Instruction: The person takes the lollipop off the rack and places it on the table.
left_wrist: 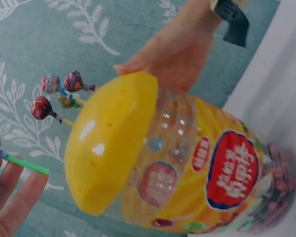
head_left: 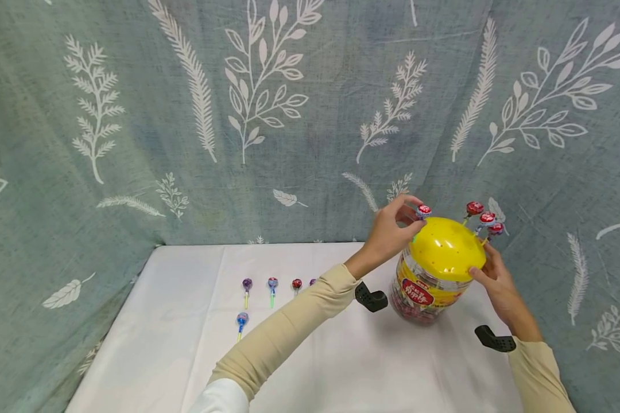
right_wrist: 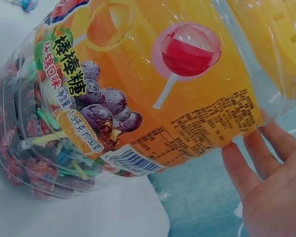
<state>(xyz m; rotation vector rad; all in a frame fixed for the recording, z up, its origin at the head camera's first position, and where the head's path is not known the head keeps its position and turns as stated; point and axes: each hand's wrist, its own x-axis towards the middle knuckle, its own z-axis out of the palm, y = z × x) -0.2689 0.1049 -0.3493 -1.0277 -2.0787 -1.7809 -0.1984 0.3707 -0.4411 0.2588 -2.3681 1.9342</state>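
Note:
My left hand (head_left: 392, 226) pinches a lollipop (head_left: 423, 211) beside the left edge of a domed yellow lid (head_left: 446, 246). In the left wrist view the lollipop's green stick (left_wrist: 27, 165) points toward the lid, with its tip apart from the dome. The lid, dotted with small holes, tops a clear plastic candy jar (head_left: 418, 292) with a yellow and red label. My right hand (head_left: 501, 287) holds the jar's upper right side, thumb on the lid's rim and fingers (right_wrist: 241, 170) against the wall. Several lollipops (left_wrist: 43, 107) stick out of the lid's far right side.
On the white table (head_left: 186, 321), to the left, lie a purple lollipop (head_left: 247, 284), a blue one (head_left: 272, 283), a red one (head_left: 297, 284) and others, partly hidden by my left sleeve. A green leaf-patterned curtain (head_left: 310, 189) hangs close behind the jar. Wrapped candies (right_wrist: 39, 168) fill the jar's bottom.

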